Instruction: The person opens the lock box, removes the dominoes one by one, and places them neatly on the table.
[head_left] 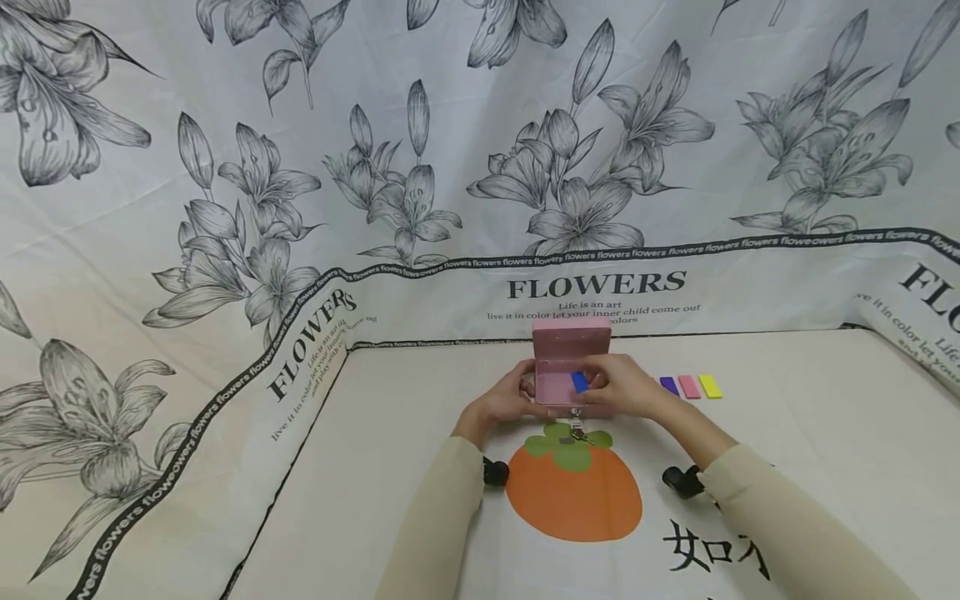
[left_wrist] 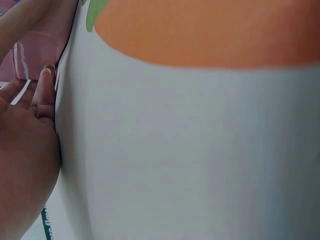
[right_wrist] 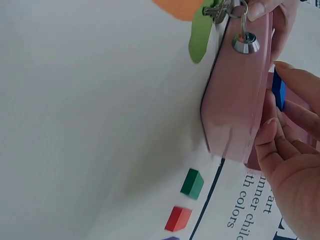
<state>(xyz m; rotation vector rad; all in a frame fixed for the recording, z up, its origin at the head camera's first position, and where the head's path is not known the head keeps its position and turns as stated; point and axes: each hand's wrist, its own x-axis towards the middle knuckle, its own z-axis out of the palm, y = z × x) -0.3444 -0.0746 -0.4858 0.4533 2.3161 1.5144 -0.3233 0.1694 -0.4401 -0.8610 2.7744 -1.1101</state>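
Observation:
A small pink box [head_left: 572,342] stands on the table with its lid raised at the back. My left hand [head_left: 504,398] holds the box at its left side, the thumb along the front; in the left wrist view its fingers [left_wrist: 45,95] touch the pink wall. Between the thumb and fingers of my right hand [head_left: 628,387] is a pinched blue block [right_wrist: 278,89], held at the box's open top. On the box front sits a round metal lock [right_wrist: 246,43] with keys [right_wrist: 217,11] hanging from it. The right hand partly hides the box interior.
To the right of the box lie a purple block [head_left: 669,385], a pink block [head_left: 689,387] and a yellow block [head_left: 709,386]. The right wrist view also shows a green block [right_wrist: 192,183] and a red block [right_wrist: 178,218]. A flowered cloth [head_left: 420,300] rises behind.

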